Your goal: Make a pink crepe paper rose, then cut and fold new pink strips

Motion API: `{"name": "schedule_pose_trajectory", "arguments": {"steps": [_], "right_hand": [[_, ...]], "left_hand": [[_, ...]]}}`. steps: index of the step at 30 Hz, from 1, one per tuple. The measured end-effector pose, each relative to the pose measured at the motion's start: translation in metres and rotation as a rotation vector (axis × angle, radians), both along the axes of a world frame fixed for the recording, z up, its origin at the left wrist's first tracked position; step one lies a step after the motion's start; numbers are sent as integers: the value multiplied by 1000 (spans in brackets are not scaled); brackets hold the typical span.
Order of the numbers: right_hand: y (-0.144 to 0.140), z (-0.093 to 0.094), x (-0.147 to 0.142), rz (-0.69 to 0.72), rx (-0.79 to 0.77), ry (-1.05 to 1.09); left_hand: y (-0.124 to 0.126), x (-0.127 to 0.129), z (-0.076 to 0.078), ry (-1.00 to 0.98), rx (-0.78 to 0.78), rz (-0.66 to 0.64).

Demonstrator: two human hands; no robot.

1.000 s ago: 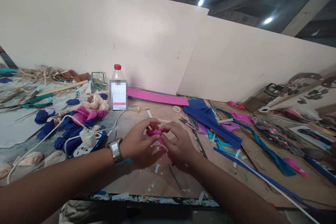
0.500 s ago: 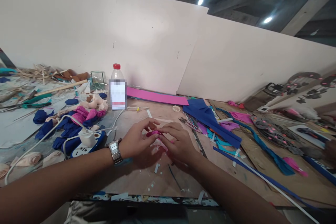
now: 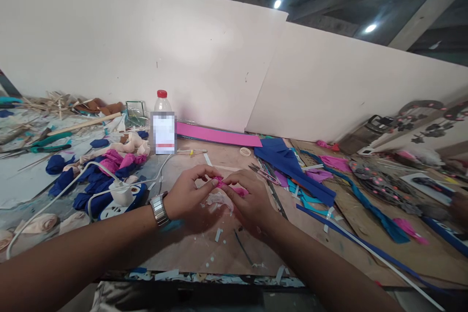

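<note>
The pink piece (image 3: 220, 182) sits between my two hands, over the bench (image 3: 190, 253) and straight in front of me. My left hand (image 3: 193, 191) has thumb and index finger drawn together in a narrow pinch on its gathered end, while my right hand (image 3: 253, 195) curls over the rest, thumb pressed close to the forefinger, with some pink showing beyond that thumb; what the lower fingers do underneath, I can't tell. I judge it almost weightless, thin and limp, cloth or crinkled paper, I can't say which, so it should fold under the least pressure and offer hardly any stiffness of its own. It doesn't look slippery; the creases ought to give my fingers a good purchase. If it is paper, a hard tug could tear it or pull it out of shape, so the gathered part, where it is bunched thickest, is the place to hold firmly, and the looser length wants only a light touch. A crumpled, see-through patch (image 3: 221, 200), film or dried glue, shows just below, and I'd be wary of it sticking. Off to my left, the blue and pink bundles (image 3: 113, 161) look just as soft.
</note>
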State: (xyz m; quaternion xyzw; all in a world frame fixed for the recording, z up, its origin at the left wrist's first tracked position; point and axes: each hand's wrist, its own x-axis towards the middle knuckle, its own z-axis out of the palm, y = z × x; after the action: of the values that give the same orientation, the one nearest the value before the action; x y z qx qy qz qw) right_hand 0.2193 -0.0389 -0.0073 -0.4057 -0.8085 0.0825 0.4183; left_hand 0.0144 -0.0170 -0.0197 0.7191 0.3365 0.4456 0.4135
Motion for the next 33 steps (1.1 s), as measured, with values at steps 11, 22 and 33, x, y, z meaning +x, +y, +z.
{"name": "schedule_pose_trajectory", "arguments": {"steps": [11, 22, 33], "right_hand": [[1, -4, 2, 51, -28, -23], [3, -8, 3, 2, 17, -6], [3, -3, 3, 1, -6, -26]], "left_hand": [[0, -1, -1, 46, 74, -13], [-3, -2, 4, 71, 62, -6], [0, 1, 2, 25, -44, -15]]}}
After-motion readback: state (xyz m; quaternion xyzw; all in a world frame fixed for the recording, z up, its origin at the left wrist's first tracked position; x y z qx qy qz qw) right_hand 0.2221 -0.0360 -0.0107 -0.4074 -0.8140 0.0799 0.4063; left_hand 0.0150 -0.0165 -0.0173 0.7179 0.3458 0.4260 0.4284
